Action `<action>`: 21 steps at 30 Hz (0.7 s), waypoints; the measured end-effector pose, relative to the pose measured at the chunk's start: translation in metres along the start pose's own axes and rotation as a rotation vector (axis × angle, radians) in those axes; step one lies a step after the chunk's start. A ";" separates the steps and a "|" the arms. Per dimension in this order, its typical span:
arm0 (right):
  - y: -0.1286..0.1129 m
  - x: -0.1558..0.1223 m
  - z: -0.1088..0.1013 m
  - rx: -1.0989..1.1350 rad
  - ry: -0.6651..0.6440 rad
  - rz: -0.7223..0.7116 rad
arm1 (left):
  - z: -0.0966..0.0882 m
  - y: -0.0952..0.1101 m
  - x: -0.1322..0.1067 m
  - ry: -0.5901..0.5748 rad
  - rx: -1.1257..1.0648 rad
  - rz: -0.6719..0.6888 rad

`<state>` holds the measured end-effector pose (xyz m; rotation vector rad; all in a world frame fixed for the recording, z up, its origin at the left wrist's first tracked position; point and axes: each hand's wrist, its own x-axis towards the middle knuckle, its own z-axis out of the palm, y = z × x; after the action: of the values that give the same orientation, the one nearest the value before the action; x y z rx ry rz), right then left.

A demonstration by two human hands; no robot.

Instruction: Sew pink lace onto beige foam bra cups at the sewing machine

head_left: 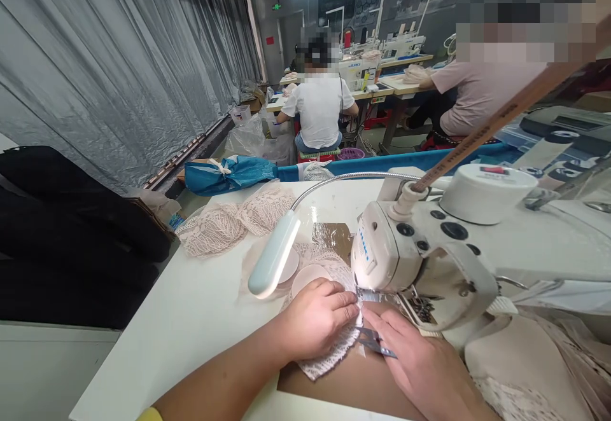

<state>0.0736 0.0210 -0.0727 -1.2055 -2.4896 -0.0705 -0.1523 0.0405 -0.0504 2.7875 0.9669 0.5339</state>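
My left hand [322, 316] lies over a beige lace bra piece [329, 351], fingers together and gripping its edge beside the sewing machine head. Pale round cups [310, 276] and more lace show just beyond that hand. My right hand [420, 354] is closed around dark metal thread snips [375, 341], whose blades point left at the lace edge. Its index finger reaches the fabric close to my left fingertips. The white sewing machine [382, 249] stands right above; its needle area is partly hidden.
A lamp [274, 259] on a bendable neck hangs over the fabric. More lace pieces [214, 227] lie at the table's far left. Beige fabric [515, 351] is heaped at right. A wooden rod [501, 116] slants above the machine. Two people sit beyond the table.
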 end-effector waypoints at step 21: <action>-0.001 0.000 0.006 -0.080 -0.025 0.019 | -0.004 -0.003 0.008 -0.013 -0.036 -0.142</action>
<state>0.0708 0.0210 -0.0781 -1.2691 -2.5185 -0.1515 -0.1497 0.0481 -0.0456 2.6620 1.1296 0.5068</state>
